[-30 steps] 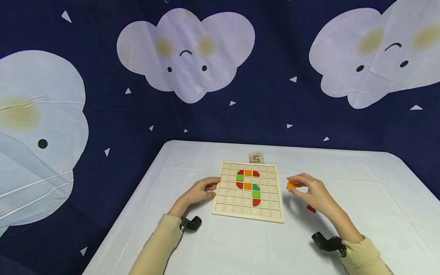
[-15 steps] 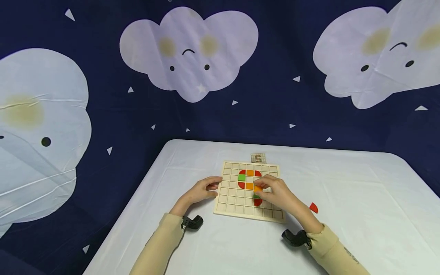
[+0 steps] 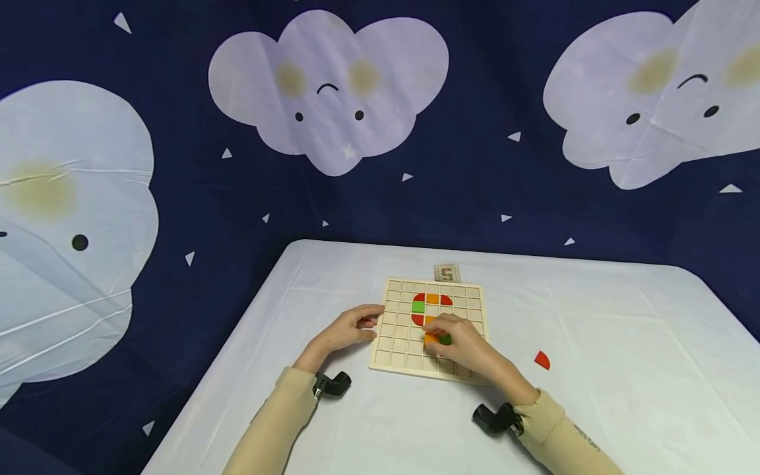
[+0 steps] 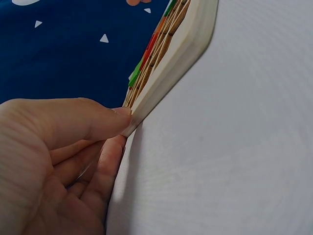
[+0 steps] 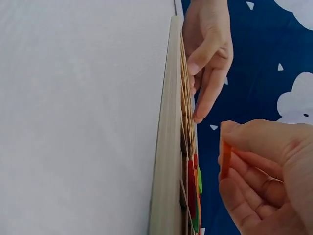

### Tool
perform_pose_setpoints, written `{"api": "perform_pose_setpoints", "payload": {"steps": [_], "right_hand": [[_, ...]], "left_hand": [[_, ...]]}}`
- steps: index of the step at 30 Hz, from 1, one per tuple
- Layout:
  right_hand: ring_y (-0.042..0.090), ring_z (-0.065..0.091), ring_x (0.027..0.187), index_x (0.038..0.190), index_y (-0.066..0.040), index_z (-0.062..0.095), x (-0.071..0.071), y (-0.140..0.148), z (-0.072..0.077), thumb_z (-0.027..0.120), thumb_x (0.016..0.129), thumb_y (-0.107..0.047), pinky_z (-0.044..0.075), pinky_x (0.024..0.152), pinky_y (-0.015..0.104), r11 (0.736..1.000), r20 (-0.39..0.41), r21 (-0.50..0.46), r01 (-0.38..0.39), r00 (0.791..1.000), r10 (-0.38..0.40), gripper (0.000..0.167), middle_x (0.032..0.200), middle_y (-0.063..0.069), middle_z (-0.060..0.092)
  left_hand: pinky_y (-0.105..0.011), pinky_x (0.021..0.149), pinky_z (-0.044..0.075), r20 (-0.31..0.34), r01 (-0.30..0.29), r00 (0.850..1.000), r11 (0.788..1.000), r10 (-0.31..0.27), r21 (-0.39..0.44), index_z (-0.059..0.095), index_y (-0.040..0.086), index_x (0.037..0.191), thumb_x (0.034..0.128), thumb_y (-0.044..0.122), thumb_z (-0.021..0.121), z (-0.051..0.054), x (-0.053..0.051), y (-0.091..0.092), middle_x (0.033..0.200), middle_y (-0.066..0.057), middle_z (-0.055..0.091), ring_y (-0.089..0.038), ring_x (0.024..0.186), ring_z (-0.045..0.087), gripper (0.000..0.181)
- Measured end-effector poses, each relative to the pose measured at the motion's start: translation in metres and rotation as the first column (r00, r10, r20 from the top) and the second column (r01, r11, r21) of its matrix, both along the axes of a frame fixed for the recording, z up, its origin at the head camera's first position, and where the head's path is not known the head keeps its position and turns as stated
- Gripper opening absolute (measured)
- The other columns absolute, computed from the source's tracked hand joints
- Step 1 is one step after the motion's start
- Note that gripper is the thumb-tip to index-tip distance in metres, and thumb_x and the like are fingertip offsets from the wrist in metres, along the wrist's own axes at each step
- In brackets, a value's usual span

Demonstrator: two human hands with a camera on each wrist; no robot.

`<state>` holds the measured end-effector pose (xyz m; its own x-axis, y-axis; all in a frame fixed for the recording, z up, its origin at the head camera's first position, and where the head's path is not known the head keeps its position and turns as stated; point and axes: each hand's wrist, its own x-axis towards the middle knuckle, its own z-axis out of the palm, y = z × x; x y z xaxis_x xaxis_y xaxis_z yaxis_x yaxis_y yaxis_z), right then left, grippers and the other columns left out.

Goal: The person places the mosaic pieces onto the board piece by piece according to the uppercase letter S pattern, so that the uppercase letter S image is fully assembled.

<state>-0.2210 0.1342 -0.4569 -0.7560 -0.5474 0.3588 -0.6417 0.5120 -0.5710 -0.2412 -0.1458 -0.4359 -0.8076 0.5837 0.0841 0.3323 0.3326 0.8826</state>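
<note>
A wooden grid board [image 3: 398, 343] lies on the table with red, orange and green tiles set in its cells. Between the thumb and fingers of my right hand [image 3: 466, 343] an orange square tile [image 3: 431, 340] is pinched above the board's middle; in the right wrist view that orange tile stands on edge, apart from the board. The right hand hides some of the lower tiles. At the board's left edge, my left hand [image 3: 346, 330] touches the side with thumb and fingertips, its fingers relaxed; the left wrist view shows the thumb [image 4: 117, 117] against the rim.
A loose red quarter-circle tile [image 3: 542, 360] lies on the white tablecloth [image 3: 623, 343] right of the board. Behind the board's far edge is a small patterned card [image 3: 446, 273]. A dark blue curtain [image 3: 368, 204] with clouds hangs beyond the table.
From right of the board, my right hand has carried the orange tile left over the board, then slightly nearer and further left. The left hand stays at the board's edge.
</note>
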Motion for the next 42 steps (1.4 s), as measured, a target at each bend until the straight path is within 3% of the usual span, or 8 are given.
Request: {"api": "perform_pose_setpoints", "payload": {"steps": [9, 17, 28, 32, 36, 42], "right_hand": [[0.009, 0.054, 0.079, 0.105, -0.004, 0.069, 0.001, -0.001, -0.009, 0.072, 0.082, -0.010, 0.049, 0.067, 0.025, 0.998, -0.017, 0.058, -0.004, 1.000, 0.005, 0.024, 0.096, 0.000, 0.063], [0.015, 0.054, 0.090, 0.106, -0.010, 0.069, 0.002, -0.001, -0.011, 0.073, 0.082, -0.016, 0.049, 0.076, 0.033, 0.992, -0.059, 0.125, -0.008, 0.998, 0.015, 0.025, 0.102, 0.000, 0.064], [0.014, 0.054, 0.089, 0.106, -0.009, 0.069, 0.003, 0.000, -0.010, 0.074, 0.080, -0.016, 0.050, 0.076, 0.032, 0.992, -0.042, 0.125, -0.001, 0.999, 0.006, 0.027, 0.101, 0.000, 0.064], [0.015, 0.057, 0.086, 0.106, -0.006, 0.069, 0.003, 0.003, -0.002, 0.073, 0.083, -0.017, 0.051, 0.073, 0.030, 0.999, 0.005, 0.052, 0.011, 1.000, -0.011, 0.026, 0.099, 0.002, 0.064], [0.022, 0.061, 0.086, 0.107, -0.002, 0.068, 0.002, 0.012, 0.014, 0.071, 0.085, -0.016, 0.053, 0.074, 0.035, 0.996, 0.046, -0.077, 0.055, 0.998, -0.052, 0.026, 0.101, 0.008, 0.066], [0.019, 0.063, 0.086, 0.106, -0.005, 0.070, 0.001, 0.043, 0.035, 0.073, 0.084, -0.016, 0.054, 0.074, 0.035, 0.977, 0.005, -0.116, 0.177, 0.984, -0.177, 0.025, 0.101, 0.004, 0.067]], "left_hand": [[-0.051, 0.097, 0.040, 0.006, -0.007, 1.000, 1.000, 0.007, -0.002, 0.039, -0.017, 0.133, 0.0834, -0.013, 0.058, 0.001, 0.001, 0.001, 0.136, -0.031, 0.040, -0.044, 0.109, 0.049, 0.054], [-0.051, 0.096, 0.040, 0.006, 0.004, 1.000, 1.000, -0.004, 0.007, 0.038, -0.017, 0.134, 0.0834, -0.013, 0.058, 0.001, 0.001, 0.001, 0.136, -0.032, 0.040, -0.045, 0.109, 0.048, 0.054], [-0.052, 0.096, 0.040, 0.004, 0.007, 1.000, 1.000, -0.007, 0.009, 0.038, -0.017, 0.134, 0.0834, -0.013, 0.058, 0.000, 0.000, 0.002, 0.136, -0.032, 0.039, -0.044, 0.108, 0.049, 0.054], [-0.051, 0.096, 0.040, 0.005, 0.003, 1.000, 1.000, -0.003, 0.005, 0.038, -0.017, 0.134, 0.0837, -0.013, 0.058, 0.000, 0.000, 0.002, 0.135, -0.032, 0.040, -0.044, 0.108, 0.049, 0.054], [-0.051, 0.096, 0.041, 0.006, 0.000, 1.000, 1.000, -0.001, 0.001, 0.038, -0.017, 0.134, 0.0839, -0.013, 0.058, 0.000, 0.000, 0.002, 0.135, -0.032, 0.041, -0.044, 0.108, 0.049, 0.054], [-0.052, 0.096, 0.040, -0.002, -0.003, 1.000, 1.000, 0.003, -0.001, 0.039, -0.017, 0.134, 0.0835, -0.013, 0.058, 0.000, 0.000, 0.001, 0.135, -0.031, 0.041, -0.044, 0.108, 0.049, 0.054]]}}
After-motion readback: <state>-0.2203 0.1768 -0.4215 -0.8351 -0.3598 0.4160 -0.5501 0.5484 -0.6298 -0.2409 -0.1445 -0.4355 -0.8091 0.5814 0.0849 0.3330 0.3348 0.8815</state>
